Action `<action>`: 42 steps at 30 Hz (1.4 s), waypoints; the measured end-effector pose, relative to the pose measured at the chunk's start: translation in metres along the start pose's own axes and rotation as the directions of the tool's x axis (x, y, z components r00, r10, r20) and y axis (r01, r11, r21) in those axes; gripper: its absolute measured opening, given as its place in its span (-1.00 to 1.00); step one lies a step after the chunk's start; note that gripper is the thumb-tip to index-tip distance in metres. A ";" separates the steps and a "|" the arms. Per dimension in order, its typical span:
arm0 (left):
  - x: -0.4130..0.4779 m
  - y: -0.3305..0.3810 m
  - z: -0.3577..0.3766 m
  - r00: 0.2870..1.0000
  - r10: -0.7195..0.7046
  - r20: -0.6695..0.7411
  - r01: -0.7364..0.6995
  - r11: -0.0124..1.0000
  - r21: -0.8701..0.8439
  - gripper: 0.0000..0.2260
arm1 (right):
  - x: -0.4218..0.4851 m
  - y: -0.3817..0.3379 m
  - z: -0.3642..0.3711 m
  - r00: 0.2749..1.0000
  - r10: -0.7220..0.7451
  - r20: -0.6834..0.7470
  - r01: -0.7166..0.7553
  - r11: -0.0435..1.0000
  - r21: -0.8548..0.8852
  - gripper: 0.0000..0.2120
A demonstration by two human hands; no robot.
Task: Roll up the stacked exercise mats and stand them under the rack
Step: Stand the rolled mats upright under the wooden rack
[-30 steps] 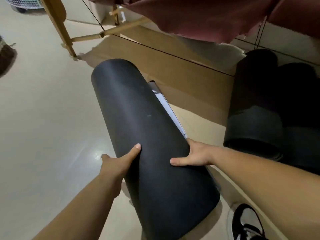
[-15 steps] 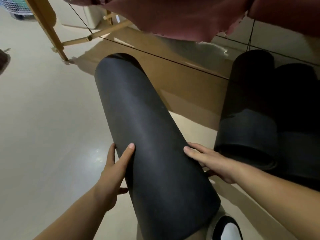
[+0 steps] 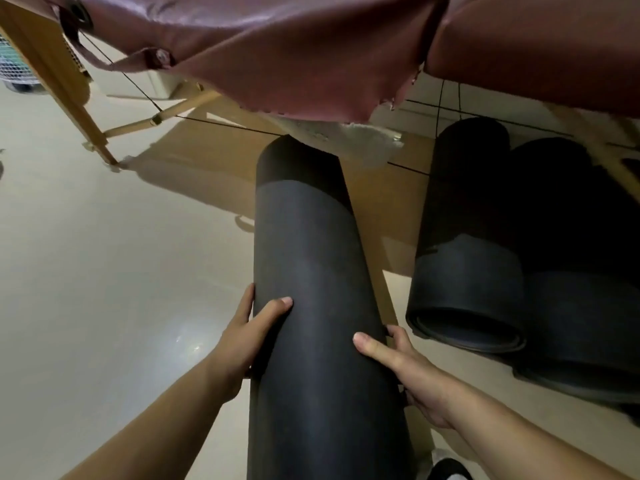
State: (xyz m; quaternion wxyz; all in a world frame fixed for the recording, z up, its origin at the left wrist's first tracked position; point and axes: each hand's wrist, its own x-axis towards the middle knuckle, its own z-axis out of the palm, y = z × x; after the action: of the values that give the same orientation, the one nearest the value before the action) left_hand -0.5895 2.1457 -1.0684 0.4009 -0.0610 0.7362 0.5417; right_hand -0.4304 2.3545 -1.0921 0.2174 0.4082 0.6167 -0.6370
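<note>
At the far left, a slanted wooden leg (image 3: 59, 91) is seen, braced by a thinner strut, its foot set on the pale floor (image 3: 104, 271). A black cord (image 3: 225, 124) is stretched from the strut toward the right. Beyond it, a brown sheet (image 3: 207, 174) is laid flat on the floor. Across the top of the view, the underside of the rack (image 3: 277, 46) is covered in maroon material that hangs down with a ragged edge.

The left hand (image 3: 249, 334) is clasped on the left side of the rolled mat (image 3: 311, 271): the thumb is laid across the front and the fingers are wrapped round the far side. The rolled mat is held in the middle of the scene as a long dark tube, with its far end pushed beneath the ragged maroon edge, above the brown sheet, and its near end cut off by the lower border. Whether it is touching the floor cannot be told.

The right hand (image 3: 408, 368) is gripped on the mat's right side, thumb on the front and fingers curled behind.

To the right, under the rack, a second rolled mat (image 3: 464, 271) and a third rolled mat (image 3: 581, 289) are set just beside each other, with their open ends turned toward the camera. A black shoe (image 3: 450, 471) is seen at the lower edge.
</note>
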 end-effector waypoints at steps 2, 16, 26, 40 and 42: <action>-0.002 -0.001 -0.003 1.000 -0.018 -0.019 0.018 1.000 -0.002 -0.26 | -0.002 -0.014 0.001 0.996 -0.082 -0.020 0.080 0.991 -0.104 0.22; 0.008 -0.019 -0.012 0.996 0.033 -0.085 -0.040 0.997 -0.073 -0.53 | 0.077 -0.182 0.046 0.835 -0.549 -0.039 0.242 0.428 -0.871 -0.12; 0.017 -0.027 -0.018 0.977 0.087 -0.196 -0.082 0.996 0.034 -0.11 | 0.104 -0.186 0.061 0.910 -0.414 0.001 0.086 0.187 -0.979 -0.12; 0.036 -0.024 0.019 0.986 0.143 0.081 -0.158 0.960 0.232 0.28 | 0.083 -0.141 -0.009 0.792 -0.577 -0.200 0.175 0.528 -0.831 -0.27; 0.049 -0.006 0.025 0.978 0.172 0.118 -0.193 0.961 0.200 0.24 | 0.068 -0.130 -0.015 0.760 -0.612 -0.221 0.162 0.507 -0.847 -0.31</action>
State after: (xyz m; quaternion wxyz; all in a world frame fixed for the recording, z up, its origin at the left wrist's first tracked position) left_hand -0.6061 2.1816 -1.1068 0.3898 0.0770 0.7708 0.4980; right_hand -0.5675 2.4035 -1.0653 0.0526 0.2628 0.9416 -0.2039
